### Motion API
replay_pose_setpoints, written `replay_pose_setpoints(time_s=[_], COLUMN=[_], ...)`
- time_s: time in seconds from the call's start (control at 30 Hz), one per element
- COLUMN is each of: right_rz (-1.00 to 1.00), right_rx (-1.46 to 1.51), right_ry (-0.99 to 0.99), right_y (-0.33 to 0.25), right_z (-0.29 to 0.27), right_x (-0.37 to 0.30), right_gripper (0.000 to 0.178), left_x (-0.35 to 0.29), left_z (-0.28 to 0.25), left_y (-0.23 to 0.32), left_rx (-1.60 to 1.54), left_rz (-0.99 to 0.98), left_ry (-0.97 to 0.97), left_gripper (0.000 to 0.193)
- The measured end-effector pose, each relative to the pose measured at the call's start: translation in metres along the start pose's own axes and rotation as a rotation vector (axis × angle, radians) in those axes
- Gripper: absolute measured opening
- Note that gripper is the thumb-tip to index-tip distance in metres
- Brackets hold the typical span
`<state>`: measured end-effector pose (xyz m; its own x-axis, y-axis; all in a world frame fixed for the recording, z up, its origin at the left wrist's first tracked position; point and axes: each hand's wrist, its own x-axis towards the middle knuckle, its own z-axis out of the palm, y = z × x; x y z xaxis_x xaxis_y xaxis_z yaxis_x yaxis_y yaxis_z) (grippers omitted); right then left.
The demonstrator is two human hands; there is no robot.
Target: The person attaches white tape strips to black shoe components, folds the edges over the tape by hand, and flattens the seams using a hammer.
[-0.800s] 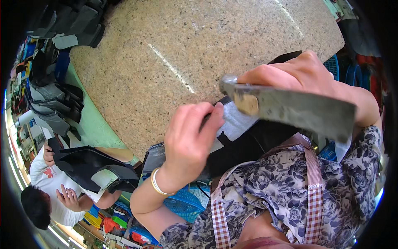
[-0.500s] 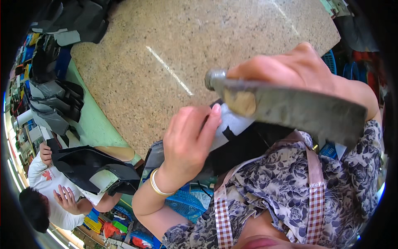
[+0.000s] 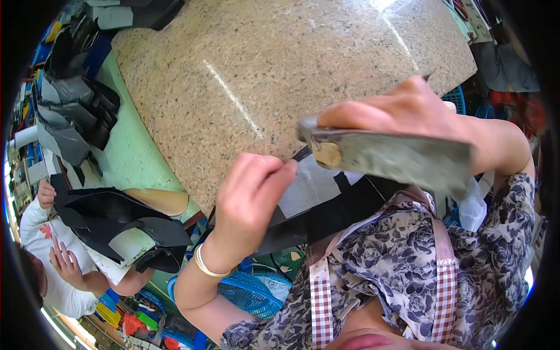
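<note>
My right hand (image 3: 396,111) is wrapped around a hammer (image 3: 396,160) near the table's front edge. The hammer's head has a rounded metal end, a tan wooden patch and a long, broad grey end pointing right; its handle is hidden. Below the rounded end lies a black sheet piece (image 3: 303,227) with a whitish backing (image 3: 312,186), partly over the edge and against my front. With thumb and fingers closed together, my left hand (image 3: 248,189) pinches the black rim of this piece, just left of the hammer.
A speckled stone slab (image 3: 303,87) tops the green table (image 3: 128,125). Black sheet pieces (image 3: 73,111) are stacked at left. A co-worker (image 3: 64,280) there handles a black panel (image 3: 116,224). Blue baskets (image 3: 251,294) stand below the edge.
The hammer and right hand have shifted slightly, the broad end moving left. My left hand has moved a little left and down, and more of the whitish backing shows.
</note>
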<state>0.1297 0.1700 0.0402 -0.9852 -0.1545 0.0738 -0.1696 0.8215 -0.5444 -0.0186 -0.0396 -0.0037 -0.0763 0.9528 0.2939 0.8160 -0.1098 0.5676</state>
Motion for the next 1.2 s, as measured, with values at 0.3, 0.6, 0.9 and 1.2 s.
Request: replay_pose_setpoints(time_s=[0.3,0.6,0.9,1.2], right_rz=[0.007,0.003,-0.048,-0.031], right_rx=[0.001,-0.039,-0.114,-0.01], right_ry=[0.019,0.101,0.097,-0.321], right_y=[-0.011,0.018,0.009,-0.001], right_z=[-0.016,-0.018,-0.013,-0.01], right_x=[0.025,-0.002,-0.005,-0.004], right_gripper=[0.044,0.034,0.038,0.037], left_x=[-0.006,0.024,0.023,-0.004], left_z=[-0.014,0.041,0.011,0.012], left_y=[-0.003,0.017,0.003,-0.001], left_rx=[0.074,0.075,0.059,0.007], left_rz=[-0.036,-0.051,0.142,0.045], left_ry=[-0.112,0.015,-0.079,-0.052], left_gripper=[0.017,0.015,0.018,0.023])
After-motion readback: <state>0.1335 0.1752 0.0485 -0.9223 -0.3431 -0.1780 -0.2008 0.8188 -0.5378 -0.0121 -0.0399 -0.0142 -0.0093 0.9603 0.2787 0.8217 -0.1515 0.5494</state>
